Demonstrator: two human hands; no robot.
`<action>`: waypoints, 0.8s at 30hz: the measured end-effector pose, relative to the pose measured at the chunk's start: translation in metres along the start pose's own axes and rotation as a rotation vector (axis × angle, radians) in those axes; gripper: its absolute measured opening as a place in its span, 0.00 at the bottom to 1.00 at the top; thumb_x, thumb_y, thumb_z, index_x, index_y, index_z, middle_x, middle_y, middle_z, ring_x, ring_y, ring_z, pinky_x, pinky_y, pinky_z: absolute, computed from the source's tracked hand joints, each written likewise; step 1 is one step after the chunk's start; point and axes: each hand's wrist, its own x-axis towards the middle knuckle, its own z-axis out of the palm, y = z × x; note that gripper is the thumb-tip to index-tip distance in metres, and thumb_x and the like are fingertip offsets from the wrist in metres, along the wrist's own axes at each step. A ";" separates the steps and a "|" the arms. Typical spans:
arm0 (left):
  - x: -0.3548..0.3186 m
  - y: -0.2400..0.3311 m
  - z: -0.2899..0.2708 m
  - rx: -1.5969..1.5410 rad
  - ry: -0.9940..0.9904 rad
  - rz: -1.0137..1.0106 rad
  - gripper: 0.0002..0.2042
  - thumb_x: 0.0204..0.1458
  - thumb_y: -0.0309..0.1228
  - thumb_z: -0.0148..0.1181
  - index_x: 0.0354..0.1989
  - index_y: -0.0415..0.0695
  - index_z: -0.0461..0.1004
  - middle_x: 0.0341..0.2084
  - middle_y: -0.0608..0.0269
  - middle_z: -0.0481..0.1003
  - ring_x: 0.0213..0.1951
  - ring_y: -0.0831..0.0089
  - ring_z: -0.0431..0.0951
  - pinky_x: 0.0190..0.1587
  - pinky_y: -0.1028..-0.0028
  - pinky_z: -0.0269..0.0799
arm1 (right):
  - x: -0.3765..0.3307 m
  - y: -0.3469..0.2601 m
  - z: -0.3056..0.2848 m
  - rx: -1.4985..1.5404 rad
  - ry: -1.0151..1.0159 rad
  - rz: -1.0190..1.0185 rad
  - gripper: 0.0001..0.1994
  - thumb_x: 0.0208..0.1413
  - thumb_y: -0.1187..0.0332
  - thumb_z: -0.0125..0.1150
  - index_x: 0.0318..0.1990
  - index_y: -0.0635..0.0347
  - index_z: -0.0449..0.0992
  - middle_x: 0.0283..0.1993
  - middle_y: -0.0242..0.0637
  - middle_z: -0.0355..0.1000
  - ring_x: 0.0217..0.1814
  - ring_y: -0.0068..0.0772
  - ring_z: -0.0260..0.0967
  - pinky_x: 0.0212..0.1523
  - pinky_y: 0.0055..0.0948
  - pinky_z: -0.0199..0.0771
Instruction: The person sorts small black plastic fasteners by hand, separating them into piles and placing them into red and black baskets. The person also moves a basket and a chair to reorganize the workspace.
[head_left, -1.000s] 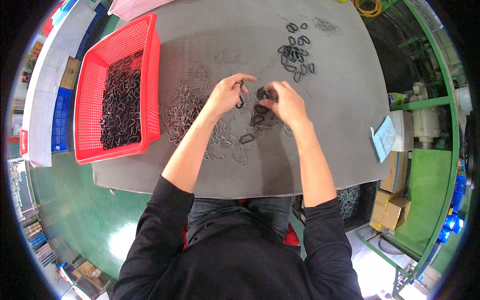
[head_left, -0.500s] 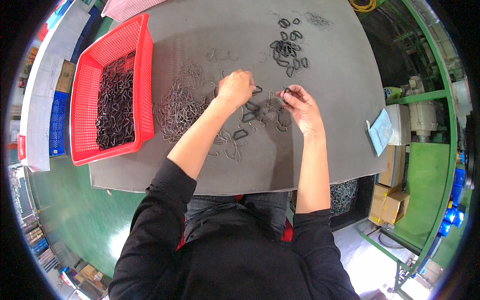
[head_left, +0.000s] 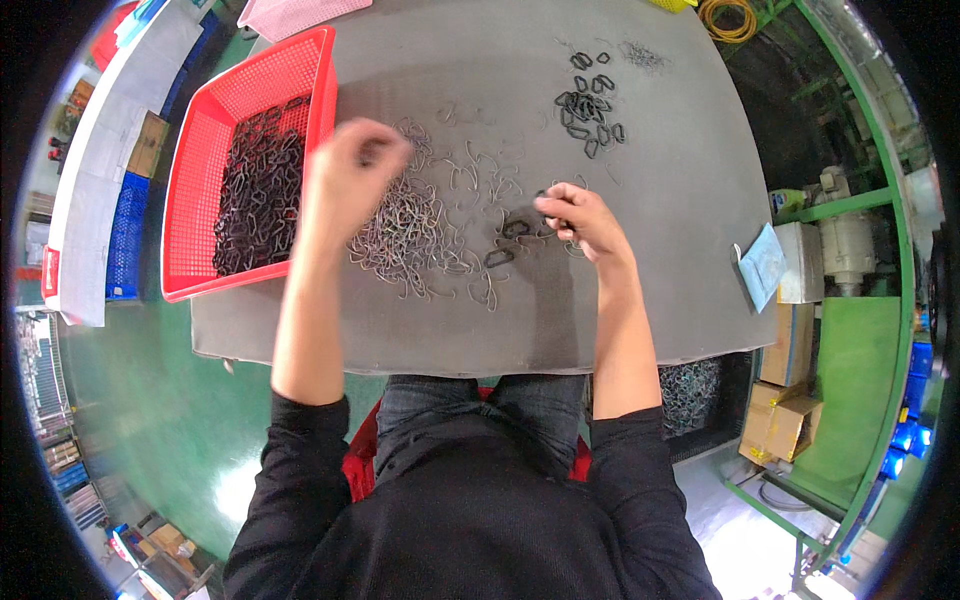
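My left hand [head_left: 362, 165], smeared by motion, hangs beside the right wall of the red plastic basket [head_left: 320, 105]. Its fingers are curled, with a dark spot between them that I cannot make out. Black oblong metal links [head_left: 255, 200], shaped like small carabiners, fill the basket's bottom. My right hand [head_left: 588, 220] pinches a black link [head_left: 541, 197] between thumb and fingertips, above the table. Left of it and slightly nearer lies a loose black link [head_left: 499, 258]. A heap of thin bent wire pieces [head_left: 405, 235] spreads between my two hands.
On the grey table [head_left: 460, 340], a cluster of black links [head_left: 583, 108] lies at the far right near a scatter of fine wire bits [head_left: 643, 55]. A blue face mask [head_left: 762, 267] hangs near the right edge. Below stands a black crate [head_left: 700, 400] of metal pieces.
My left hand has swung left from the loose links to the basket's wall. My right hand has shifted a little left, still pinching a black link. The whole view has shifted slightly.
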 end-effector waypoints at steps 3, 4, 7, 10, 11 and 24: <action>0.005 -0.027 -0.061 0.255 0.222 0.005 0.06 0.44 0.27 0.61 0.31 0.41 0.74 0.27 0.58 0.74 0.29 0.68 0.75 0.35 0.72 0.69 | -0.019 -0.008 0.011 0.135 0.027 -0.023 0.11 0.44 0.64 0.66 0.30 0.56 0.69 0.25 0.23 0.61 0.24 0.12 0.57 0.18 0.12 0.49; 0.007 -0.042 -0.076 0.369 0.201 -0.002 0.06 0.45 0.28 0.60 0.31 0.41 0.74 0.28 0.58 0.75 0.30 0.63 0.75 0.37 0.70 0.69 | -0.011 -0.002 0.011 0.053 0.007 -0.032 0.12 0.42 0.65 0.67 0.30 0.58 0.71 0.24 0.24 0.61 0.24 0.16 0.60 0.19 0.16 0.54; -0.009 -0.086 -0.106 0.817 -0.084 0.015 0.09 0.48 0.32 0.56 0.36 0.43 0.75 0.31 0.55 0.77 0.38 0.60 0.76 0.40 0.68 0.69 | 0.001 0.008 0.030 -0.816 0.141 -0.133 0.13 0.41 0.65 0.68 0.34 0.58 0.74 0.26 0.31 0.68 0.29 0.24 0.66 0.28 0.24 0.65; -0.013 -0.091 -0.106 0.743 -0.046 -0.296 0.08 0.49 0.33 0.54 0.35 0.45 0.76 0.31 0.53 0.76 0.37 0.57 0.76 0.38 0.62 0.70 | 0.007 0.013 0.038 -1.010 0.168 -0.109 0.16 0.38 0.66 0.69 0.37 0.57 0.75 0.31 0.37 0.74 0.33 0.30 0.71 0.35 0.29 0.68; -0.015 -0.081 -0.101 0.739 0.004 -0.283 0.08 0.49 0.33 0.54 0.35 0.46 0.76 0.31 0.53 0.76 0.36 0.57 0.76 0.38 0.62 0.70 | 0.008 0.014 0.036 -1.016 0.157 -0.100 0.16 0.38 0.66 0.69 0.37 0.57 0.76 0.31 0.38 0.75 0.33 0.30 0.71 0.35 0.29 0.69; -0.098 -0.023 0.121 0.306 -0.436 0.014 0.16 0.42 0.37 0.63 0.37 0.40 0.73 0.36 0.56 0.69 0.44 0.57 0.68 0.44 0.62 0.69 | -0.007 -0.065 0.110 -0.040 -0.094 -0.293 0.11 0.50 0.69 0.59 0.39 0.65 0.71 0.22 0.25 0.60 0.20 0.14 0.51 0.18 0.16 0.48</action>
